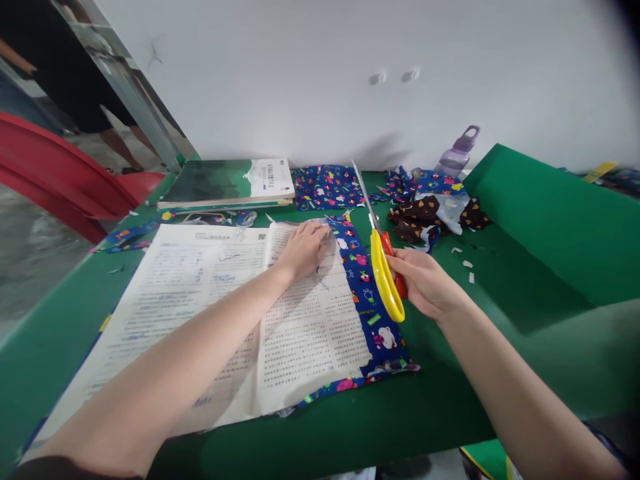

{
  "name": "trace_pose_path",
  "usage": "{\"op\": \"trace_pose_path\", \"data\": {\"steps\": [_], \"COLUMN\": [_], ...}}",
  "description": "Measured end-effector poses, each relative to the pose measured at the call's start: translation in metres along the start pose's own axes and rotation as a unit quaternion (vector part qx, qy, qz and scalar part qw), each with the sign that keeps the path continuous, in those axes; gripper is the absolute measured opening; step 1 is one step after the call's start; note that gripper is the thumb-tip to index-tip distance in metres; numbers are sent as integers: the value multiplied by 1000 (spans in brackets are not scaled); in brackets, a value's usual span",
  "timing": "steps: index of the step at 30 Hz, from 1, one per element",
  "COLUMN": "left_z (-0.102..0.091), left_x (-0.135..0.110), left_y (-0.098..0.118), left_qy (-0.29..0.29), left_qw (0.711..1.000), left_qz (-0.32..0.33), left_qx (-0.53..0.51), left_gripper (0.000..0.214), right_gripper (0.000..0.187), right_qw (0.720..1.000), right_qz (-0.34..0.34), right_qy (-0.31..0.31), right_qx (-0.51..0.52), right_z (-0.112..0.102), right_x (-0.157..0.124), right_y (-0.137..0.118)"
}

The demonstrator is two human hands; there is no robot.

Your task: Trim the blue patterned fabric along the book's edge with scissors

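Observation:
An open book with printed pages lies on the green table, its right page resting over a dark blue cloth with colourful cartoon figures. The cloth shows past the page along the right and bottom edges. My left hand lies with its fingers down on the upper part of the right page, near the cloth. To the right of the book, my right hand grips scissors with one yellow and one red handle. The narrow blades point away from me; they look closed or nearly so.
Stacked books sit at the back left beside another patterned blue piece. Crumpled cloth scraps, a purple bottle and a green panel are at the right. A red chair and a person are at the left.

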State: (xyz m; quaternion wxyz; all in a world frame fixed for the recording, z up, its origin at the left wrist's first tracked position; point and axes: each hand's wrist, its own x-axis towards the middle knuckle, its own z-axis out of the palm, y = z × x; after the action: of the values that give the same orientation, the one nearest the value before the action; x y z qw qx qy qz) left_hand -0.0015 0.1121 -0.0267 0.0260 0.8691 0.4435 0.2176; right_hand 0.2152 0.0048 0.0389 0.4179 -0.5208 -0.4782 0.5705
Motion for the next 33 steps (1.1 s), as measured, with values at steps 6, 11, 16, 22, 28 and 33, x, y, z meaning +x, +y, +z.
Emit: {"op": "trace_pose_path", "data": {"steps": [6, 11, 16, 22, 28, 33], "left_z": [-1, -1, -1, 0, 1, -2], "left_x": [0, 1, 3, 2, 2, 4], "left_y": [1, 0, -1, -3, -4, -2], "left_qy": [-6, -20, -23, -8, 4, -1], "left_qw": [1000, 1000, 999, 999, 999, 999], "left_qz": [-10, -21, -40, -28, -19, -28], "left_qx": [-3, -11, -29, -37, -38, -29], "left_gripper": [43, 41, 42, 42, 40, 35], "right_gripper": [28, 35, 40, 39, 56, 57], "right_qw": [998, 998, 998, 998, 851, 740], "right_qz": [13, 35, 42, 23, -47, -27], "right_qy": [-2, -9, -31, -21, 159, 143], "right_qx": [54, 53, 28, -52, -498, -656], "right_z": [2, -2, -8, -11, -12, -2], "right_x": [1, 1, -1, 1, 1, -8], "right_y": [-3, -3, -5, -5, -6, -6]}}
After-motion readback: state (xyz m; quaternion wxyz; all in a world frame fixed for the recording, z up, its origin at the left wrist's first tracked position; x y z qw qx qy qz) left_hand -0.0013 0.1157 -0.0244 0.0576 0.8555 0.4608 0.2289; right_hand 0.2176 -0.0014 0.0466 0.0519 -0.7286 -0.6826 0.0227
